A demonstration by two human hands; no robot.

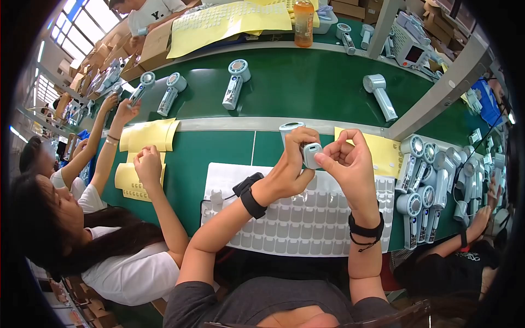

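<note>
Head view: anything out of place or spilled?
Mildly odd: an amber bottle stands beside the yellow sheets at the far side; it looks like a drink kept in a work area. No spill visible.

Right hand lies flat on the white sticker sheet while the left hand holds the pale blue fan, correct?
Not quite: the head view shows the right hand held up, its thumb against the end of the pale blue fan. The left hand does hold it.
</note>
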